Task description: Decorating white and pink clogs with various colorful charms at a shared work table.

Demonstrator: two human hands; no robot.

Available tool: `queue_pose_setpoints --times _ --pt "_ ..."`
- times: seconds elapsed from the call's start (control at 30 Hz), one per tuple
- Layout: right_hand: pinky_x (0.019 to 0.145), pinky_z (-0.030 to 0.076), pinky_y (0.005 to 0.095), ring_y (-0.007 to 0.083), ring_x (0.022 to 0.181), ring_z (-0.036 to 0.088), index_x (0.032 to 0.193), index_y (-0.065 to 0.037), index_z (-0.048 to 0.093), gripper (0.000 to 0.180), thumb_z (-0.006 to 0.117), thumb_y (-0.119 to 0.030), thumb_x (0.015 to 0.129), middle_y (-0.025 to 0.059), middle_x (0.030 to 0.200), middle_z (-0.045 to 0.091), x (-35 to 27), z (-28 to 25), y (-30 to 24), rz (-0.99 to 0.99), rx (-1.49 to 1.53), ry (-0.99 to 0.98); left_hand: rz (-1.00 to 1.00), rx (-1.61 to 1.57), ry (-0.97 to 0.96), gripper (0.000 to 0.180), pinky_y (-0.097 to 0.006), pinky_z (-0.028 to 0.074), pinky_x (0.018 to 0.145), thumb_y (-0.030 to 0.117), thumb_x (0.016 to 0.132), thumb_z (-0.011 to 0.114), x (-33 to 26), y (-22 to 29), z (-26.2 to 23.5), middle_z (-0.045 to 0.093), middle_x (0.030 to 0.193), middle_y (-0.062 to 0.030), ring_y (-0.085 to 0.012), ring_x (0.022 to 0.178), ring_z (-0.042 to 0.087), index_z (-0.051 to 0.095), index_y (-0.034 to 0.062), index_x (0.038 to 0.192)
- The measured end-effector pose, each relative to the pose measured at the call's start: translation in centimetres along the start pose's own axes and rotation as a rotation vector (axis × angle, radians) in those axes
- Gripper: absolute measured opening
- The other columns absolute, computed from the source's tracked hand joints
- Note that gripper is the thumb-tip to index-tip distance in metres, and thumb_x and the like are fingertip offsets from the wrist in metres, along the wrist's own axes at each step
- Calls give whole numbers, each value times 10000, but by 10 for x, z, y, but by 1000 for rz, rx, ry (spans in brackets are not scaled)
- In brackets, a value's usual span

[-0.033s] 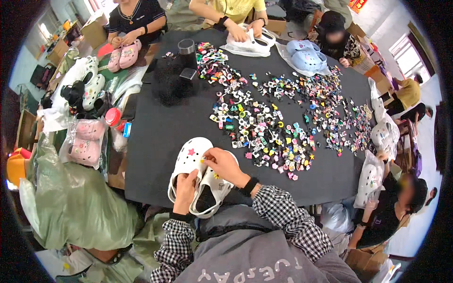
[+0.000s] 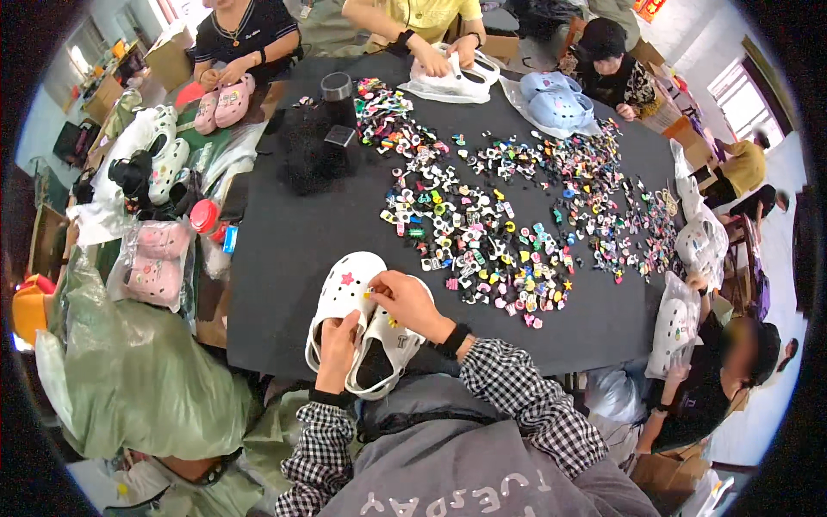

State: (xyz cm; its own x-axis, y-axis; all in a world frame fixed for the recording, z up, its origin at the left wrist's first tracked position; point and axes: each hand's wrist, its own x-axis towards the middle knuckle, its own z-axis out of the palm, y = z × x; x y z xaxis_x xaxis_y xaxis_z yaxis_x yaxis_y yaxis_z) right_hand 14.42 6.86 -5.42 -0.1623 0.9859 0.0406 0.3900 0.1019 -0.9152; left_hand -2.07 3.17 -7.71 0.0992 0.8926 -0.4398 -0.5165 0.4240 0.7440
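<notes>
Two white clogs sit at the near edge of the black desk, just in front of the person. Left hand grips the heel rim of one clog, fingers curled shut on it; right hand pinches down over the upper, probably on a small charm, too small to tell. Risk: the charm could slip from the pinch and drop off the desk edge, or the smooth foam clog could slide under pressure. Clogs are rounded, holed, matte foam. Charm pile beyond is tiny, glossy, multicoloured, easy to scatter with a sleeve.
</notes>
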Motion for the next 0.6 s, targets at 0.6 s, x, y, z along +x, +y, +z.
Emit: queue_pose_setpoints --times 0.6 --pt "622 476 320 208 671 584 924 -11 545 205 650 -149 814 113 767 595 -49 -102 72 207 -20 332 -14 178 185 140 -254 399 631 82 857 579 6 -6 -18 577 872 -12 -101 696 500 567 -6 966"
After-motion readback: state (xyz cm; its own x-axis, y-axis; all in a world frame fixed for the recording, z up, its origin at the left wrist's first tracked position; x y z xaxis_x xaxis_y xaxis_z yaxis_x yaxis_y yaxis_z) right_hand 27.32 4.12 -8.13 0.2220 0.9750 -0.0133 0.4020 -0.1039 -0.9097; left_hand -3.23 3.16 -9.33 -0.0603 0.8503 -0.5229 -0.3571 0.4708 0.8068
